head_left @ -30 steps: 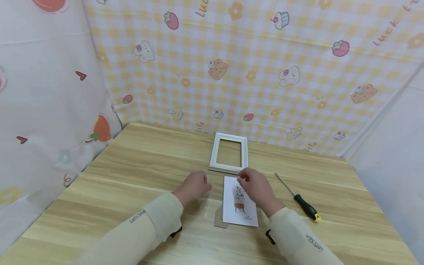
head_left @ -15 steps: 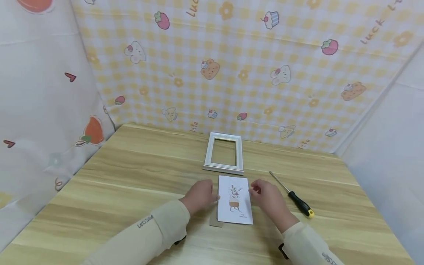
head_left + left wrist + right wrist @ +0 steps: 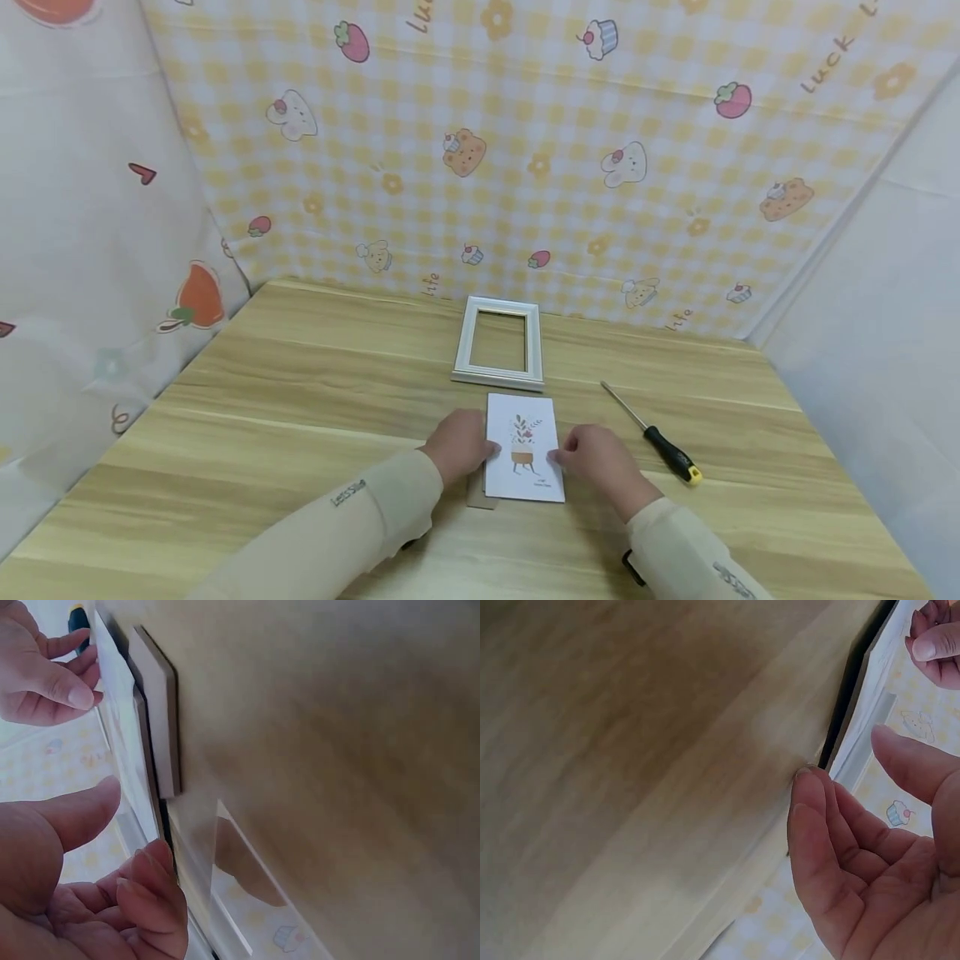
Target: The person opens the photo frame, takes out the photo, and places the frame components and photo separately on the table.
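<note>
A white card (image 3: 523, 448) printed with a potted plant lies on the table, on top of a brown board (image 3: 481, 492) that sticks out at its left and lower edge. My left hand (image 3: 459, 446) is at the card's left edge, thumb over the face, and my right hand (image 3: 600, 463) is at the right edge likewise. Both wrist views show a gap between each thumb and the card. Fingertips of the left hand (image 3: 97, 877) and right hand (image 3: 877, 847) are close to the card's side; whether they touch it is unclear.
Behind the card lies an empty white picture frame (image 3: 465, 337). To the right is a screwdriver (image 3: 667, 450) with a black and yellow handle. A clear, reflective pane (image 3: 244, 881) lies on the wooden table in the left wrist view. Patterned cloth (image 3: 405, 167) hangs behind.
The right hand has drawn back from over the card to its right edge. The left hand has come in to the left edge. The card now sits straighter. The head view has shifted slightly.
</note>
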The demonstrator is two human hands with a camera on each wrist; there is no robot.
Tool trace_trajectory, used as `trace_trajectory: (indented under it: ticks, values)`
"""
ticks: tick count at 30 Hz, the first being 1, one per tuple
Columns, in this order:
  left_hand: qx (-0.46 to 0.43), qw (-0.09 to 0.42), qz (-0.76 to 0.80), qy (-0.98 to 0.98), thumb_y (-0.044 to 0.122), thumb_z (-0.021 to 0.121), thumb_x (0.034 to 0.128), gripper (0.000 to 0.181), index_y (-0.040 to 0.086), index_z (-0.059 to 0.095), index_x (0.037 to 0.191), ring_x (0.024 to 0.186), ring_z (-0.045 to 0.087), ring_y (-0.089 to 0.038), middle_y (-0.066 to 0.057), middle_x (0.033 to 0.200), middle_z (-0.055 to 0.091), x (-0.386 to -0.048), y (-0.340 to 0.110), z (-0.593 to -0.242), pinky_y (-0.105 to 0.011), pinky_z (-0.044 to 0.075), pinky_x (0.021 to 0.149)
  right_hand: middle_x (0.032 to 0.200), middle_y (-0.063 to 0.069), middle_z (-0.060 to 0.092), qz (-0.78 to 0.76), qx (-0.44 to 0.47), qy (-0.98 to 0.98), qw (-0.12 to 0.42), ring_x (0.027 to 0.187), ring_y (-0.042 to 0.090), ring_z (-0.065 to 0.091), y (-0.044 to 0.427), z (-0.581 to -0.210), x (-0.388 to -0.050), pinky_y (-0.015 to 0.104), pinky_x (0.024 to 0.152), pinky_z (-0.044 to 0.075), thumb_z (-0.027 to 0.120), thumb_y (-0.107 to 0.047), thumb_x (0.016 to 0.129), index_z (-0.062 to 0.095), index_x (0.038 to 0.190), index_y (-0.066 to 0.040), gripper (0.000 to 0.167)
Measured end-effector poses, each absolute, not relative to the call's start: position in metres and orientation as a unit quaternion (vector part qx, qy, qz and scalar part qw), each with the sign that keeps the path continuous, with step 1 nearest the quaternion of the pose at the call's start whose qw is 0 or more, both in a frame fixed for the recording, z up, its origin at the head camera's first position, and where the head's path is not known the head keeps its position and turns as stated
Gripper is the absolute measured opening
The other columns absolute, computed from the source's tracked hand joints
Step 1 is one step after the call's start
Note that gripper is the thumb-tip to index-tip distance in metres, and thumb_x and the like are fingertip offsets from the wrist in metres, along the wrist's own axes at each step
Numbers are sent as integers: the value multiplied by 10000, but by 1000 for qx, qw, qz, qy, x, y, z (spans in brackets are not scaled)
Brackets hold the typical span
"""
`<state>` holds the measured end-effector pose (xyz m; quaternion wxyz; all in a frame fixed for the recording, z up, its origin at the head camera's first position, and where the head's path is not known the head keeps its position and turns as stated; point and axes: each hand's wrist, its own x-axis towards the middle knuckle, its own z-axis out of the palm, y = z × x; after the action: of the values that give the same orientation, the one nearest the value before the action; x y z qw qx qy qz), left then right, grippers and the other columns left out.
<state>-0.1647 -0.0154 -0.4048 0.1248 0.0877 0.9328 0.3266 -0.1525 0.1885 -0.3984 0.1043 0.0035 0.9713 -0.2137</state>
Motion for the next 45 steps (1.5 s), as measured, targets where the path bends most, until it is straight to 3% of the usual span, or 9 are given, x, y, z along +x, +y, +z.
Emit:
trace_trajectory:
  ticks: [7, 13, 25, 45]
  values:
    - [79, 125, 313, 938, 130, 733, 844, 302, 50, 514, 653, 536, 390, -152, -14, 579, 402, -171, -14, -399, -262, 337, 512, 685, 3, 554, -222, 4, 968, 115, 644, 171, 476, 183, -399, -156, 284, 580, 380, 746, -228, 840, 654, 762, -81, 191]
    - [76, 139, 298, 941, 172, 750, 838, 247, -2, 601, 745, 563, 430, -160, -41, 618, 479, -167, -9, -394, -263, 358, 541, 689, 16, 555, -227, 14, 966, 124, 654, 176, 483, 182, -398, -157, 285, 591, 390, 754, -225, 835, 660, 779, -68, 191]
    - [87, 135, 266, 950, 194, 763, 826, 275, -4, 601, 727, 595, 454, -165, -54, 658, 526, -169, -6, -394, -275, 400, 587, 682, 6, 558, -210, 0, 970, 124, 646, 169, 481, 180, -396, -158, 283, 588, 390, 753, -218, 833, 656, 767, -75, 185]
    - [71, 133, 299, 942, 107, 739, 833, 195, -32, 618, 769, 616, 470, -185, -69, 684, 543, -169, -9, -395, -302, 435, 613, 678, 21, 547, -205, 1, 970, 130, 636, 176, 486, 178, -402, -163, 279, 579, 399, 770, -204, 818, 624, 757, -68, 208]
